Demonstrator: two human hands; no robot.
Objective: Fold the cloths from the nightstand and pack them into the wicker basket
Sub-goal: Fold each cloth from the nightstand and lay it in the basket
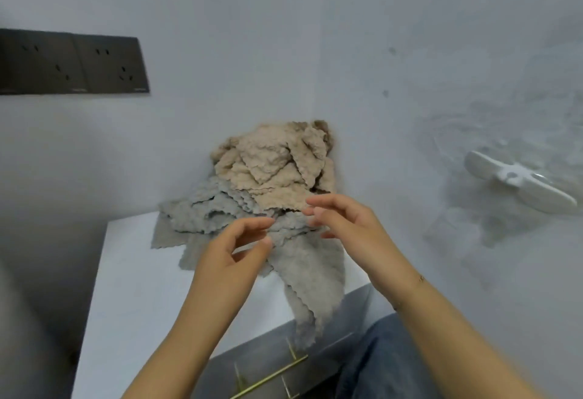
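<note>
Head view:

Nightstand (pixel 132 288): a white top with a grey front, set in the corner of the room; a thin brass handle (pixel 271 376) ran along the front near the bottom edge of the picture.

Cloth pile (pixel 252 196): heaped at the far right of the nightstand top, against the wall.

Beige cloths (pixel 277 165): crumpled on top of the pile, scalloped edges showing.

Grey cloths (pixel 202 212): under and to the left of the beige ones; one grey cloth (pixel 307 275) hung over the near edge of the top, down across the front.

Left hand (pixel 233 250): raised in front of the pile, fingers loosely curved and apart, thumb and forefinger spread with nothing between them (whether the tips brushed the grey cloth could not be told).

Right hand (pixel 344 222): just right of the left hand, fingers relaxed and parted, close to the lower edge of the beige cloths, clasping nothing.

Socket panel (pixel 72 62): dark, on the wall at far left.

White hook (pixel 517 179): on the right wall.

Jeans (pixel 381 364): the person's leg, near right.
</note>
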